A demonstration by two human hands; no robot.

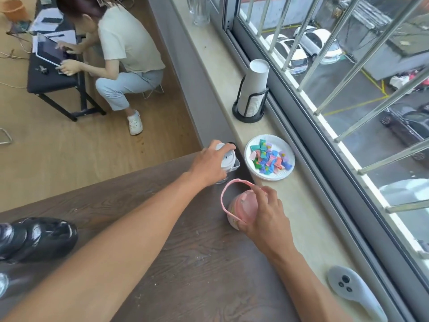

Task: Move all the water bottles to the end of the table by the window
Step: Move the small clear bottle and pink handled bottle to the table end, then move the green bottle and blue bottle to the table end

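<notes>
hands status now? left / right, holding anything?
Left hand: closed over the lid of the white bottle.
Right hand: closed around the pink bottle, which stands on the table.

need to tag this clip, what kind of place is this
Probably an upper-floor office or workroom: a dark wood table against a barred window over parked cars, a paper cup stack and plate of sweets on the sill.

An informal office or studio room: wood-look floor [58,154], a seated person [125,49] working on a tablet [50,49], stacked paper cups [254,87] on the windowsill [209,73], parked cars [301,47] below.
</notes>
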